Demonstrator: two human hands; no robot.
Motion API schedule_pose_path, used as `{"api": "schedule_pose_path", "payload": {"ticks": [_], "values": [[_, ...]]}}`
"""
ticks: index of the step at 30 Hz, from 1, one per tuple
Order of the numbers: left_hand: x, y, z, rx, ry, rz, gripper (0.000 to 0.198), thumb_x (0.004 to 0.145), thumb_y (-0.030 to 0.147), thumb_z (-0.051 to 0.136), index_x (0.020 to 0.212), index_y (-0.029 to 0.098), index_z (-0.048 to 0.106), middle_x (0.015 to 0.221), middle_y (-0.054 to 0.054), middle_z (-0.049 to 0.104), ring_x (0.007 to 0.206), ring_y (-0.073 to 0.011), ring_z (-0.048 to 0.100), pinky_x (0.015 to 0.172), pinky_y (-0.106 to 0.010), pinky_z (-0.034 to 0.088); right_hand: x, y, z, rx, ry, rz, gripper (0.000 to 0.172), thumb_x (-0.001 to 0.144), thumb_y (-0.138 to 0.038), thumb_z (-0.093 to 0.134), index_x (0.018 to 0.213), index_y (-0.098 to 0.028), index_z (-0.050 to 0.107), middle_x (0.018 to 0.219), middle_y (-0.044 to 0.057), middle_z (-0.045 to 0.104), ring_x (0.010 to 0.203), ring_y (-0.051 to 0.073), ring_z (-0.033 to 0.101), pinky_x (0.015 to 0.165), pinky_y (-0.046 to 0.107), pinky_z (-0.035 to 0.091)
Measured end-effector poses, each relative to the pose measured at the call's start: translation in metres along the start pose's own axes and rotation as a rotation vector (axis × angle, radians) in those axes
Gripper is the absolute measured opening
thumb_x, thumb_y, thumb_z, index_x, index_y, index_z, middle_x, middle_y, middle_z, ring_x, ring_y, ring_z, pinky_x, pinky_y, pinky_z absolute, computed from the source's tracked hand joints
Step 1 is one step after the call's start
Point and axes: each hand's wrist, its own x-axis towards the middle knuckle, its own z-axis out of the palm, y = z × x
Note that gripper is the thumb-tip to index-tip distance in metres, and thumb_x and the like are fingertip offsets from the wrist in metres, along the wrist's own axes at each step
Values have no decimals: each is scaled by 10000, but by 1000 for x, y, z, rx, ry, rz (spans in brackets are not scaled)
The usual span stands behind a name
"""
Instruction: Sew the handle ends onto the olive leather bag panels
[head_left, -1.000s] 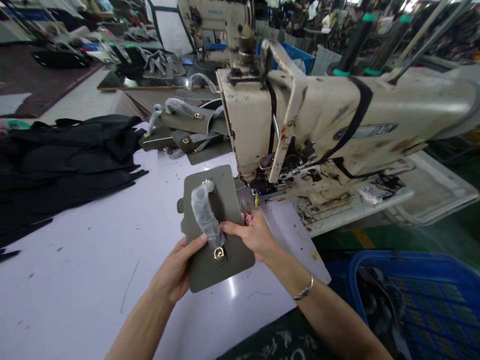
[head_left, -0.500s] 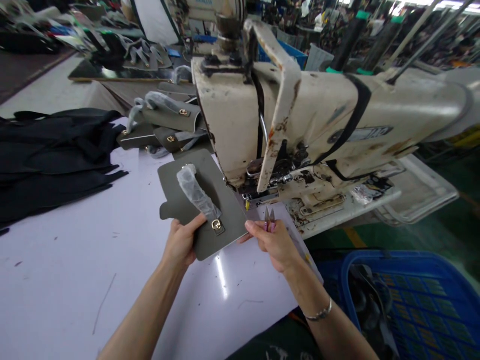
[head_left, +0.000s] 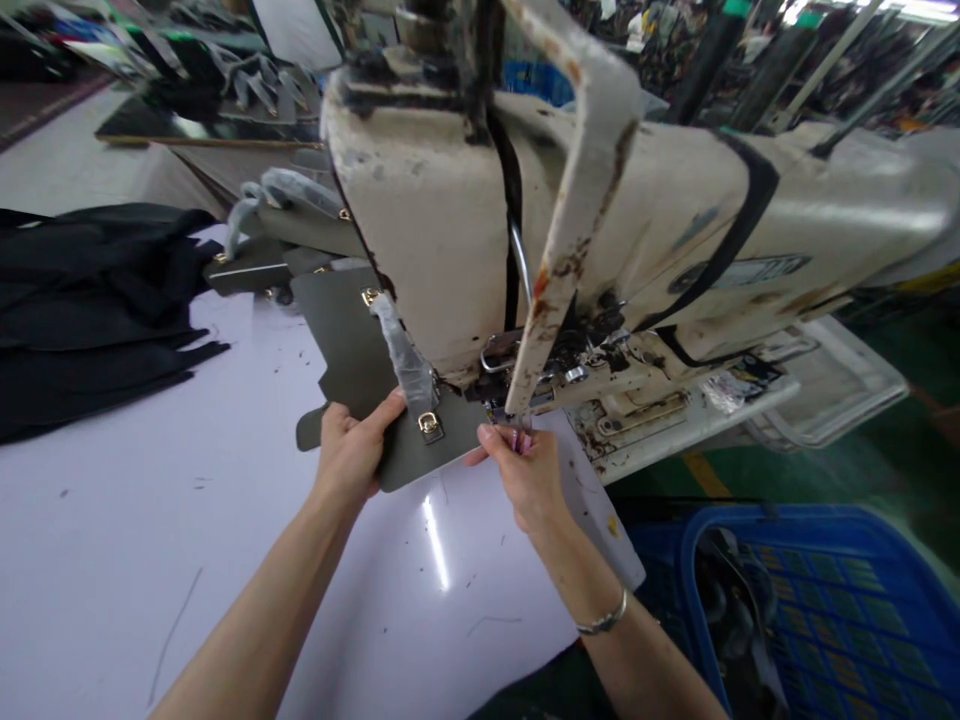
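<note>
A grey-green panel [head_left: 345,330] with a plastic-wrapped handle [head_left: 409,360] and gold buckles [head_left: 428,424] lies partly under the sewing machine head [head_left: 420,220]. My left hand [head_left: 351,445] grips its near left part, thumb on top beside the handle. At the panel's right corner, close below the needle area, my right hand [head_left: 525,470] pinches the edge. Small pink-handled scissors [head_left: 520,440] are also held in my right hand, their blades hard to make out. The panel's right edge is partly hidden by the machine.
Dark fabric pieces [head_left: 90,310] lie on the white tabletop [head_left: 247,520] at the left. More grey-green panels [head_left: 300,225] are piled behind the work. A blue basket [head_left: 825,530] stands at the lower right, and a rusty metal guard [head_left: 570,220] hangs before the machine.
Both hands have moved the panel slightly left and up, bringing its far edge under the machine head. A flap now shows at its left. The machine appears larger in view.
</note>
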Motion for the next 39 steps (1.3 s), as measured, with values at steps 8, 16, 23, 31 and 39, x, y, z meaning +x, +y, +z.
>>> {"api": "schedule_pose_path", "payload": {"ticks": [8, 16, 23, 31, 39], "values": [[25, 3, 9, 38, -57, 63, 486, 650, 323, 922, 1057, 124, 745, 1042, -73, 799, 858, -229, 736, 754, -337, 624, 8, -7, 13, 96, 60, 20, 413, 824, -534, 738, 601, -188, 778, 518, 10, 564, 596, 148, 523, 616, 287, 387], [32, 4, 10, 52, -81, 57, 503, 638, 359, 926, 1033, 119, 728, 994, -72, 793, 802, -229, 723, 692, -336, 604, 8, -8, 20, 183, 81, 36, 441, 780, -578, 761, 581, -184, 767, 481, 16, 512, 641, 178, 565, 616, 290, 412], [28, 5, 10, 28, -94, 61, 499, 655, 363, 923, 1050, 129, 727, 1008, -68, 801, 792, -219, 726, 709, -329, 608, 3, -6, 19, 150, 100, 18, 432, 799, -557, 765, 578, -186, 741, 500, 3, 488, 666, 179, 562, 681, 302, 443], [29, 6, 14, 22, -127, 176, 426, 701, 337, 905, 1043, 128, 761, 1056, -61, 803, 904, -236, 739, 859, -360, 615, 2, -3, 39, 381, 211, 60, 455, 678, -446, 845, 492, -206, 506, 542, -52, 350, 543, 100, 387, 554, 275, 417], [33, 10, 15, 20, -91, 191, 411, 696, 336, 897, 991, 99, 737, 1032, -66, 799, 891, -223, 736, 833, -340, 617, 10, -6, 58, 481, 296, 61, 336, 698, -411, 787, 524, -200, 592, 607, 23, 548, 639, 164, 529, 647, 322, 476]]}}
